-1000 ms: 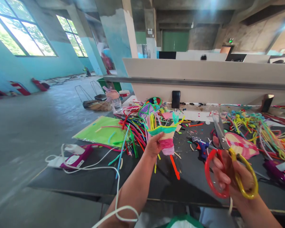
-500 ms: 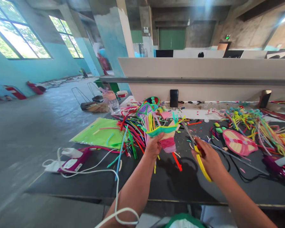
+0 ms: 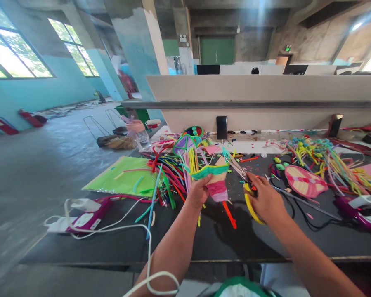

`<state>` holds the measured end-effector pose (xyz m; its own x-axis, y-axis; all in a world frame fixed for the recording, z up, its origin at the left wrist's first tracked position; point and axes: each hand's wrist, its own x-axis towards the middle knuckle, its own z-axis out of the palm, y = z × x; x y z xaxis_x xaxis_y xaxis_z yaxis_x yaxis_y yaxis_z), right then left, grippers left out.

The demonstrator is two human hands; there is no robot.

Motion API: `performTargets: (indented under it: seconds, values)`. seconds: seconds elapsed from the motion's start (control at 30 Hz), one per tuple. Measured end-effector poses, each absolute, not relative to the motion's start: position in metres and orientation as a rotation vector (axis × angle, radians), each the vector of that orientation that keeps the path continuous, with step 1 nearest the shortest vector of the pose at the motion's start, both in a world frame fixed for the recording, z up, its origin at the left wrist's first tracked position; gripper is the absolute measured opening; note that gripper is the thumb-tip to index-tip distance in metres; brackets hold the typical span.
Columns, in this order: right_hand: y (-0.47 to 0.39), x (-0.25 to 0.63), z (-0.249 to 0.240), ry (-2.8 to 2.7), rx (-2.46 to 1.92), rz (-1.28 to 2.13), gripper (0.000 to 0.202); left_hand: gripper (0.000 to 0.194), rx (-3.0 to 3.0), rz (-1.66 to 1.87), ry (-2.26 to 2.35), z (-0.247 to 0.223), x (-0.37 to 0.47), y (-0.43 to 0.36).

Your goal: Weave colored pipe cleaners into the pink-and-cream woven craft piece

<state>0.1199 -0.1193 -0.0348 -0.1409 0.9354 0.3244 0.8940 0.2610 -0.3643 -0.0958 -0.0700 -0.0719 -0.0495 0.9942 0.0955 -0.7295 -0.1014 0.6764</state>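
My left hand (image 3: 200,193) is closed on a striped pipe-cleaner piece (image 3: 218,188), banded in teal, yellow, cream and pink. My thumb presses on its front; the fingers behind are hidden. In my right hand (image 3: 266,199) is a pair of scissors (image 3: 242,175) with yellow handles. The blades point up and left, with the tips by the piece's upper right corner, where teal ends stick up. Whether the blades touch those ends I cannot tell. Below the piece, a red pipe cleaner (image 3: 229,215) slants over the dark table (image 3: 185,247).
Loose pipe cleaners (image 3: 169,173) and a green sheet pack (image 3: 120,175) lie left. A pink-and-cream oval piece (image 3: 306,181) and a tangled pile (image 3: 334,161) are right. A phone (image 3: 221,128) leans on the partition. Power strips (image 3: 92,214) with cables flank both sides; a bottle (image 3: 138,134) stands back left.
The scissors have moved left and their tips now reach the piece's upper right corner. My left hand still holds the piece. The whole view has shifted slightly.
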Motion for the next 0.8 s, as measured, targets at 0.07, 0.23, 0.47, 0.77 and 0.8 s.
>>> performTargets:
  seconds: [0.07, 0.23, 0.47, 0.77, 0.8]
  values:
    - [-0.117, 0.119, -0.034, -2.038, -1.674, 0.13, 0.052, 0.052, 0.675, 1.605, 0.538, -0.073, -0.095, -0.069]
    - [-0.113, 0.113, -0.033, -1.998, -1.673, 0.176, 0.049, 0.054, 0.673, 1.605, 0.556, -0.078, -0.094, -0.067]
    - [-0.115, 0.1, -0.033, -1.994, -1.699, 0.169, 0.048, 0.054, 0.659, 1.625, 0.538, -0.081, -0.092, -0.065]
    - [-0.1, 0.099, -0.054, -1.957, -1.504, 0.246, 0.042, 0.057, 0.638, 1.594, 0.519, -0.076, -0.089, -0.069]
    - [-0.099, 0.098, -0.055, -1.942, -1.487, 0.273, 0.041, 0.056, 0.645, 1.595, 0.512, -0.076, -0.089, -0.07]
